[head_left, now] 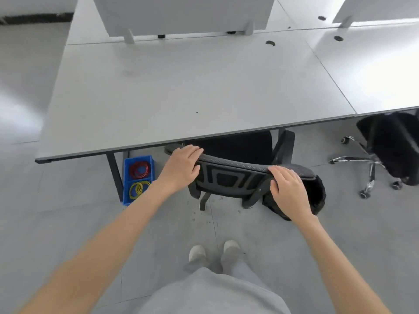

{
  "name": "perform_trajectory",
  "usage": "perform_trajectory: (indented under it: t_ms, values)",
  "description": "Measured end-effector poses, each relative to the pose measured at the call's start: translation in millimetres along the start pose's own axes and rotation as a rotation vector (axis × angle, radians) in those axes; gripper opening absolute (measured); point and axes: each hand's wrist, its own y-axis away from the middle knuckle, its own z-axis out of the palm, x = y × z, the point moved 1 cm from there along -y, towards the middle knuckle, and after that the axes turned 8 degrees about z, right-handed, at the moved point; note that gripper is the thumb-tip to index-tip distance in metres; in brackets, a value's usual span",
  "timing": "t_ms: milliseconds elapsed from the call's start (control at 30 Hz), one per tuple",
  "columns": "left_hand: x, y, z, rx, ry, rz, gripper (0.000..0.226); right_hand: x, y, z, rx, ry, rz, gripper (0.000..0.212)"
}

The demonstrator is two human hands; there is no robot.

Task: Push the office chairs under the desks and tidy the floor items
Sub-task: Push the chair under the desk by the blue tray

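Both hands, left [181, 165] and right [289, 189], grip the black chair's backrest [233, 175] at the desk [181, 91]

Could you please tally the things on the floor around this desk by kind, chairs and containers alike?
Office chairs: 2, the near chair held by the left hand and right hand, and the far chair
Blue bin: 1
Black bin: 1
Total: 4
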Motion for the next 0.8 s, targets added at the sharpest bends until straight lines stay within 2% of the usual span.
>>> perform_trajectory:
  t_ms: [67, 233, 500, 800]
  values:
    - [-6.9, -6.3, 6.2, -0.08, -0.044, 0.002, 0.044, -3.1, 1.0, 4.2, 0.033, -0.028, 0.033, 0.029]
    - [-10.2, -2.8, 17.4, 0.04, -0.038, -0.018, 0.036, -11.3, 5.8, 14.0, 0.095, -0.056, 0.107, 0.028]
    - [0.4, 17.1, 25.4, 0.076, 0.005, -0.049, 0.033, -3.9, 26.2, 16.6, 0.15, -0.123, 0.12, 0.034]
    - [49.4, 76.7, 45.2, 0.196, -0.011, -0.128, 0.029, 34.0, 67.2, 10.3, 0.203, -0.035, -0.053, 0.033]
